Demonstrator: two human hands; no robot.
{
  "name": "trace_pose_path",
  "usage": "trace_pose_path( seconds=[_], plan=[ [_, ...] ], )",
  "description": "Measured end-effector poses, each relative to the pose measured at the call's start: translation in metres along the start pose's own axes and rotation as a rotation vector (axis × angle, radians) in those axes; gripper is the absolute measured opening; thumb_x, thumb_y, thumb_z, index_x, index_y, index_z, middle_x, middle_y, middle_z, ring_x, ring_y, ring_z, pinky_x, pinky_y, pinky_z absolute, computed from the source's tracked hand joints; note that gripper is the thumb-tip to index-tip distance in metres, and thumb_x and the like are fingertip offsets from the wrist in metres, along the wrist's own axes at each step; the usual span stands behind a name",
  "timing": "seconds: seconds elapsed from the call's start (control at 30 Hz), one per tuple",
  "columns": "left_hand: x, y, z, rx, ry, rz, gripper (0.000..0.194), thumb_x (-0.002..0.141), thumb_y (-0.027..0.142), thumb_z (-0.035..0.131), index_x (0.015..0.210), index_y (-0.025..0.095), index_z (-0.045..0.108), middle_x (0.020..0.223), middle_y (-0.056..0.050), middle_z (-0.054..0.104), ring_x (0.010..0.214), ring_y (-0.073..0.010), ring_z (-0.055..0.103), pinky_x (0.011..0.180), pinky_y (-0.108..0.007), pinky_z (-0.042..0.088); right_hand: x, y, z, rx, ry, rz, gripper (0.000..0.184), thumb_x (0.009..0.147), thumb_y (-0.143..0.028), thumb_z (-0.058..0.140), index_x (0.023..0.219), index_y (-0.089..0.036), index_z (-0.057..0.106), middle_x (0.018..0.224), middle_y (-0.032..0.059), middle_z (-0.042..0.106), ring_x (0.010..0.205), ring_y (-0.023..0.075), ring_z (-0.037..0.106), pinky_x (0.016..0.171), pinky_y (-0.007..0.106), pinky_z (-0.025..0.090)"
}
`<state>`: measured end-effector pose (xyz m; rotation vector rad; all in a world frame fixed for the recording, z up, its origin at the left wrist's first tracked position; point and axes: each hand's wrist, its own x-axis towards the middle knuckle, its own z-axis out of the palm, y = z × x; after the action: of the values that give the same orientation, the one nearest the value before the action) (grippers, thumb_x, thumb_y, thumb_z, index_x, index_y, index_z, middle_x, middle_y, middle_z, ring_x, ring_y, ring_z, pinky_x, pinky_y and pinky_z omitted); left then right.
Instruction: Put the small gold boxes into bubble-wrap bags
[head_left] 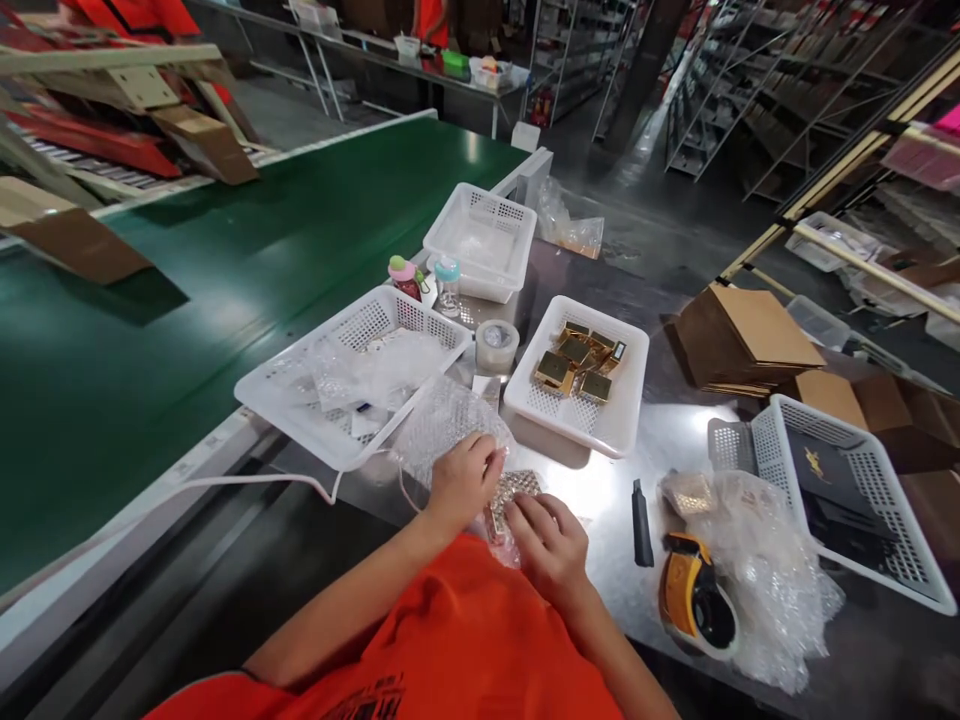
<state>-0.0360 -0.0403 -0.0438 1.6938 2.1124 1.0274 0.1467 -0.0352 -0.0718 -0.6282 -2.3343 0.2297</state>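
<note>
Bubble wrap lies on the metal table in front of me, with a small gold item inside its near end. My left hand is closed, its fingers pinching the bubble wrap at the item's left side. My right hand curls its fingers against the right edge of the wrapped gold item. Beyond my hands, a white basket holds several gold boxes. A roll of clear tape stands left of it. The item's exact kind is hidden by the wrap.
At left, a white basket holds plastic wrapping, beside a green conveyor. A utility knife, an orange tape dispenser and crumpled bubble wrap lie right. Behind them are folded cartons and a basket with black packaging.
</note>
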Motion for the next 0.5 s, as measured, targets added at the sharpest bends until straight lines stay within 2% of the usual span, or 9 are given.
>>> trace_pose_path(
  seconds=[0.03,0.07,0.13,0.23,0.27,0.3,0.37,0.4,0.5],
  plan=[
    [-0.003,0.001,0.000,0.017,-0.025,0.022,0.027,0.093,0.027,0.039,0.069,0.021,0.050,0.072,-0.004,0.056,0.066,-0.0175,0.051,0.061,-0.029,0.033,0.001,0.001,0.001,0.043,-0.026,0.054,0.038,0.085,-0.015,0.054,0.118,-0.029,0.067,0.106,0.0064,0.074,0.094,0.0224,0.065,0.083,0.036,0.055],
    [-0.007,0.001,0.001,0.025,-0.054,0.042,0.026,0.092,0.025,0.040,0.069,0.021,0.051,0.071,-0.004,0.056,0.066,-0.0175,0.051,0.061,-0.029,0.033,0.004,0.003,0.003,0.093,-0.026,0.166,0.031,0.084,-0.020,0.057,0.112,-0.027,0.070,0.102,0.0074,0.074,0.091,0.0227,0.065,0.080,0.036,0.055],
    [-0.015,0.000,0.001,0.010,-0.124,0.065,0.026,0.092,0.024,0.040,0.069,0.021,0.051,0.071,-0.004,0.056,0.066,-0.0175,0.052,0.061,-0.029,0.032,0.012,0.007,0.004,0.242,0.064,0.542,0.022,0.081,-0.032,0.063,0.099,-0.023,0.072,0.093,0.0086,0.074,0.085,0.0236,0.065,0.076,0.037,0.054],
    [-0.026,-0.003,0.003,-0.071,-0.291,0.072,0.026,0.093,0.027,0.040,0.070,0.021,0.050,0.071,-0.003,0.057,0.066,-0.0175,0.052,0.061,-0.029,0.033,0.025,0.016,0.004,0.667,0.231,1.157,0.036,0.076,-0.048,0.068,0.095,-0.017,0.070,0.086,0.0080,0.073,0.080,0.0243,0.066,0.073,0.037,0.055],
    [-0.027,-0.005,0.003,-0.096,-0.342,0.066,0.026,0.093,0.027,0.039,0.070,0.021,0.050,0.071,-0.002,0.057,0.066,-0.0176,0.052,0.061,-0.029,0.033,0.027,0.018,0.004,0.821,0.252,1.279,0.041,0.076,-0.051,0.067,0.097,-0.016,0.069,0.086,0.0083,0.073,0.080,0.0248,0.067,0.073,0.037,0.055],
    [-0.028,-0.006,0.003,-0.114,-0.376,0.057,0.026,0.094,0.027,0.038,0.071,0.021,0.049,0.072,-0.002,0.057,0.067,-0.0178,0.053,0.061,-0.029,0.034,0.027,0.018,0.004,0.934,0.254,1.338,0.045,0.076,-0.052,0.067,0.100,-0.015,0.068,0.087,0.0087,0.073,0.080,0.0253,0.067,0.073,0.038,0.055],
    [-0.027,-0.007,0.004,-0.113,-0.380,0.030,0.025,0.094,0.025,0.035,0.074,0.021,0.050,0.075,-0.003,0.058,0.069,-0.0186,0.054,0.063,-0.029,0.036,0.022,0.017,0.007,0.923,0.227,1.286,0.044,0.076,-0.049,0.067,0.104,-0.015,0.067,0.091,0.0091,0.073,0.082,0.0252,0.067,0.074,0.039,0.055],
    [-0.024,-0.007,0.005,-0.098,-0.352,0.022,0.026,0.095,0.025,0.034,0.075,0.021,0.050,0.077,-0.004,0.059,0.070,-0.0190,0.055,0.064,-0.030,0.037,0.018,0.015,0.008,0.812,0.197,1.170,0.040,0.077,-0.044,0.068,0.106,-0.017,0.067,0.094,0.0089,0.073,0.084,0.0249,0.066,0.077,0.040,0.055],
    [-0.016,-0.003,0.006,-0.037,-0.225,0.053,0.026,0.097,0.025,0.033,0.080,0.021,0.053,0.083,-0.006,0.060,0.076,-0.0198,0.057,0.067,-0.030,0.041,0.001,0.010,0.013,0.370,0.095,0.629,0.032,0.080,-0.024,0.062,0.111,-0.023,0.067,0.109,0.0087,0.071,0.099,0.0260,0.062,0.089,0.043,0.051]
  ],
)
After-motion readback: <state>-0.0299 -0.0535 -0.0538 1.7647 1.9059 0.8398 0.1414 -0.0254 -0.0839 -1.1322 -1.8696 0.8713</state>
